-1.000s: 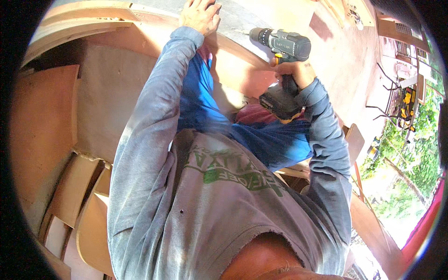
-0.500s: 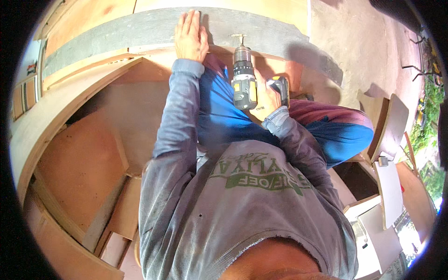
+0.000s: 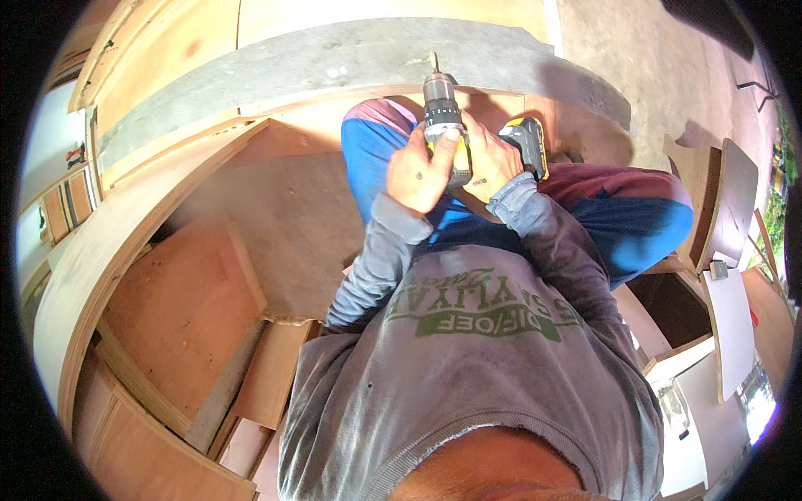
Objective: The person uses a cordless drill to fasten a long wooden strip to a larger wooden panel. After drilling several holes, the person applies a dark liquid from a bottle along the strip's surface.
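Drill [image 3: 447,117] body mostly hidden under left hand [image 3: 422,171] & right hand [image 3: 493,163] (trigger not visible). Bit tip beyond the grip too small to tell whether it's touching the grey board [image 3: 334,71].

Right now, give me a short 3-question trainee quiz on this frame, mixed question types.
1. True or false: both hands are on the yellow-and-black cordless drill.
2. Multiple choice: the drill's bit points at A) the grey concrete strip, B) the white board at the right, C) the person's grey shirt.
3. Fill in: the left hand wraps the drill's body just behind the ____.

Key:
1. True: the left hand grips the body and the right hand grips the handle.
2. A: the bit's tip is at the strip's near edge.
3. Chuck.
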The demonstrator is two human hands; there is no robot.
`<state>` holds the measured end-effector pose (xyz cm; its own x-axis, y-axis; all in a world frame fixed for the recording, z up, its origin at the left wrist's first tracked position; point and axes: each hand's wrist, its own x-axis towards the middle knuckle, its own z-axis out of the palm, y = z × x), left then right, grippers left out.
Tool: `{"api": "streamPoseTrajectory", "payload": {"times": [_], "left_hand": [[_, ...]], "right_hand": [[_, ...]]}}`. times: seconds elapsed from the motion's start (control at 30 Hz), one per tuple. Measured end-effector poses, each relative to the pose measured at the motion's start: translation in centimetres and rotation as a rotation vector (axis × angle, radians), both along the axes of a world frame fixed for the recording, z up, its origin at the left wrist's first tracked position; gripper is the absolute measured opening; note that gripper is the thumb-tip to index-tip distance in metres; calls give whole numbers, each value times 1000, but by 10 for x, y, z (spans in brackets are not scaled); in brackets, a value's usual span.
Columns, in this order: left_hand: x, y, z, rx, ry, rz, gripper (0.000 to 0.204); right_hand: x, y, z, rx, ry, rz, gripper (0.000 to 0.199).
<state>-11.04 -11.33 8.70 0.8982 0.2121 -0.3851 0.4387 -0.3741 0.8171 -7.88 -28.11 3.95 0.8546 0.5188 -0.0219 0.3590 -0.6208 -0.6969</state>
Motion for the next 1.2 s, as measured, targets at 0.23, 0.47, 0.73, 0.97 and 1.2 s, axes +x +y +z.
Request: {"api": "streamPoseTrajectory", "payload": {"times": [0.23,0.47,0.73,0.97,1.2], "left_hand": [[48,111,-53,905,-463,-224,50],[45,130,-71,776,-473,-376,47],[47,115,-62,685,-523,-239,39],[50,110,-58,675,-512,-228,41],[48,108,-64,693,-551,-211,40]], "right_hand": [[-6,-2,-4,-13,34,28,91],[-8,0,-6,-20,-2,80,93],[-5,1,-5,-81,63,142,94],[-6,-2,-5,-70,37,157,96],[-7,-1,-11,-76,18,183,96]]}}
